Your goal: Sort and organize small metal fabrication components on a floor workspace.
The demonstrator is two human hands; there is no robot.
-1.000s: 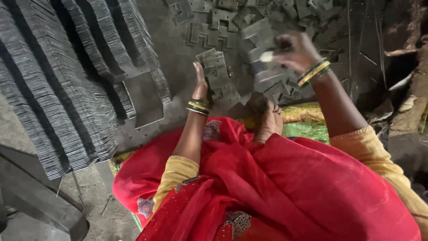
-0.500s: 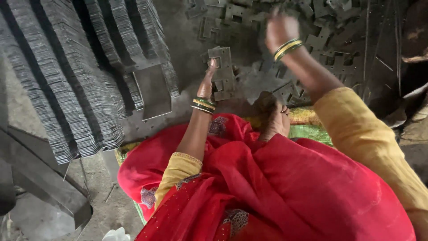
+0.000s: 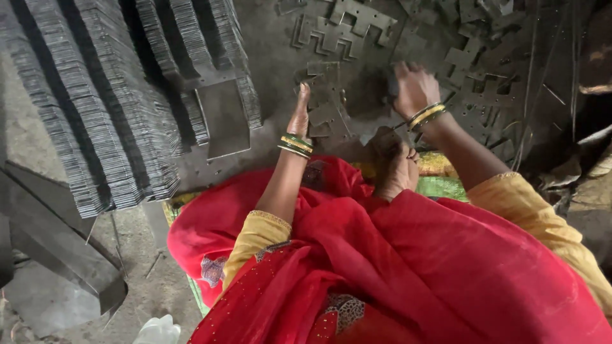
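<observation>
the left hand (image 3: 301,114) rests edge-on against a small stack of notched metal plates (image 3: 325,105) lying on the floor at about 12 o'clock from the person's lap, its fingers straight and open rather than gripping. the right hand (image 3: 414,89), at about 1 o'clock, presses down on a dark plate (image 3: 390,81) just beside that stack; its fingers curl over the piece, but blur keeps me from telling whether they truly grip it. both wrists carry green and gold bangles. a bare foot (image 3: 395,167) shows between the arms, on a yellow-green mat (image 3: 440,181). loose cut plates (image 3: 475,60) lie scattered from 12 to 2 o'clock. long rows of stacked plates (image 3: 102,102) fill the 9 to 11 o'clock side, with one flat square sheet (image 3: 223,118) leaning against them.
</observation>
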